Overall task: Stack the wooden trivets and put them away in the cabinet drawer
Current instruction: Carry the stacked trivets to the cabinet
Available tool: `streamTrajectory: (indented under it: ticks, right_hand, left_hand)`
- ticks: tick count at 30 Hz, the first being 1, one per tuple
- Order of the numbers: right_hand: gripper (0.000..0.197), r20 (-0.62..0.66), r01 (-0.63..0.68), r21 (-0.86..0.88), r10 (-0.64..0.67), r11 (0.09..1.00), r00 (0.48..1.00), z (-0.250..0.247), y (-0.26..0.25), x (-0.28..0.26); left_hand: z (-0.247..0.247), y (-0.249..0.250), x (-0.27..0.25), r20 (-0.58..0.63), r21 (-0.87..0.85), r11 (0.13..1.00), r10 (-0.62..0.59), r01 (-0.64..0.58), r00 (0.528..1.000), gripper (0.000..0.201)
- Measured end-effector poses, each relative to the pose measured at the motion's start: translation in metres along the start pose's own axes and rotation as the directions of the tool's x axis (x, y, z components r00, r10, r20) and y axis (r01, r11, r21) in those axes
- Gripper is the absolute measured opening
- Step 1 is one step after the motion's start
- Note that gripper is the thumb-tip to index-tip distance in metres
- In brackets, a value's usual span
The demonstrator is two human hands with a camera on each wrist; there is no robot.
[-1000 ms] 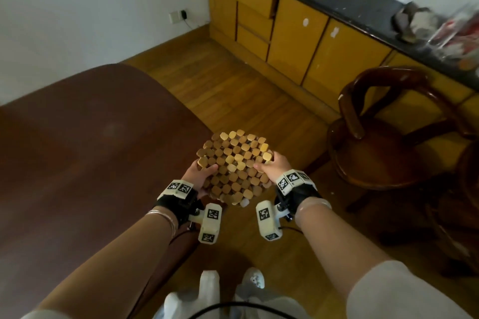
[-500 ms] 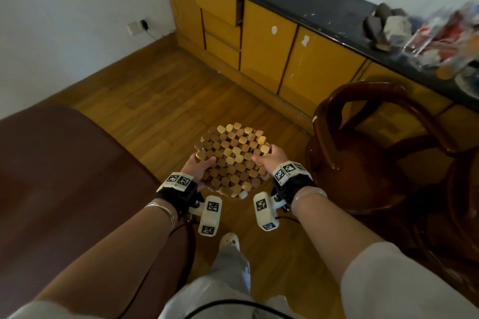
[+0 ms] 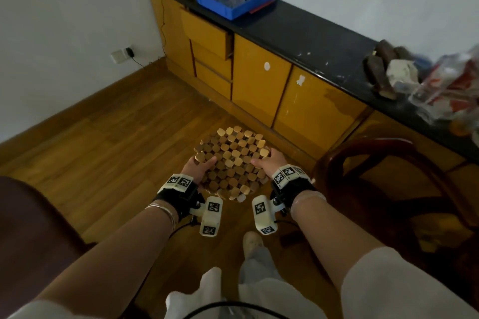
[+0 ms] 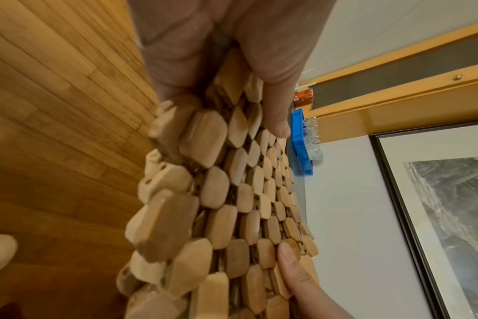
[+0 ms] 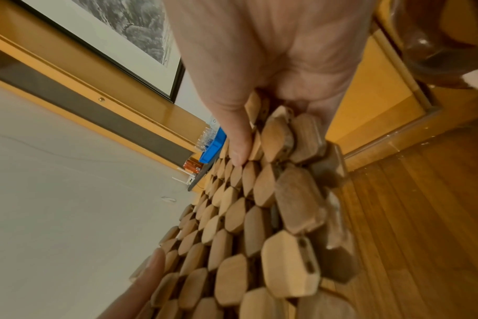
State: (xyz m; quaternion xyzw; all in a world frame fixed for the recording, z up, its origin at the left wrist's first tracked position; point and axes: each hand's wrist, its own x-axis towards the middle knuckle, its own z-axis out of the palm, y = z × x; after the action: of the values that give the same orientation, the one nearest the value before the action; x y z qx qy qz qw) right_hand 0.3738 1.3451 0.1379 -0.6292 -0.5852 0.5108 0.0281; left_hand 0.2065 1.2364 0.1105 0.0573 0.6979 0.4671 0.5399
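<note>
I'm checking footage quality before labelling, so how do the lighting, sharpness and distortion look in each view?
Head view: dim room, the dark countertop bows from the wide lens, bags at the right edge smear. Left wrist view: the stack of wooden bead trivets is sharp mid-frame, its nearest blocks soft. Right wrist view: the left hand blurs at the bottom edge, and the floor shows glare.

Fingers of both hands lie hidden under the trivets (image 3: 231,160) — stack count unclear.
</note>
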Motion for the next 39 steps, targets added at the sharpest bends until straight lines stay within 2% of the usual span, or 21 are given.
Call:
streamTrajectory:
  ticks: [6, 12, 20, 23, 26, 32, 36, 39]
  right_hand:
    - [0.079, 0.053, 0.027, -0.035, -0.025, 0.999, 0.998, -0.038, -0.065, 0.084]
    - [0.08, 0.118, 0.086, -0.118, -0.072, 0.989, 0.99, -0.046, -0.141, 0.162]
    - [0.076, 0.149, 0.109, -0.159, -0.086, 0.981, 0.985, 0.001, -0.248, 0.271]
    - [0.079, 0.139, 0.106, -0.161, -0.084, 0.981, 0.987, 0.027, -0.301, 0.312]
    - [0.083, 0.135, 0.093, -0.146, -0.073, 0.985, 0.988, 0.047, -0.354, 0.345]
    - [0.077, 0.116, 0.056, -0.1, -0.044, 0.993, 0.992, 0.071, -0.433, 0.409]
    - [0.076, 0.093, 0.059, -0.057, -0.053, 0.997, 0.994, 0.077, -0.478, 0.458]
    - [0.079, 0.11, 0.046, -0.068, -0.038, 0.997, 0.993, 0.083, -0.514, 0.502]
  left_hand:
    - [0.034, 0.072, 0.065, -0.126, 0.057, 0.998, -0.002, 0.009, 0.992, 0.064]
    - [0.031, 0.131, 0.134, -0.169, -0.01, 1.0, -0.026, 0.024, 0.985, 0.075]
    - [-0.026, 0.201, 0.265, -0.181, -0.119, 0.993, -0.021, -0.001, 0.983, 0.082]
    - [-0.057, 0.248, 0.314, -0.17, -0.132, 0.991, -0.039, 0.017, 0.985, 0.09]
    - [-0.083, 0.303, 0.345, -0.169, -0.14, 0.99, -0.034, 0.01, 0.985, 0.077]
    - [-0.114, 0.391, 0.407, -0.163, -0.114, 0.993, -0.035, 0.017, 0.986, 0.061]
    - [-0.123, 0.435, 0.459, -0.132, -0.134, 0.991, -0.035, 0.017, 0.991, 0.06]
    - [-0.128, 0.469, 0.5, -0.158, -0.147, 0.989, -0.036, 0.012, 0.987, 0.061]
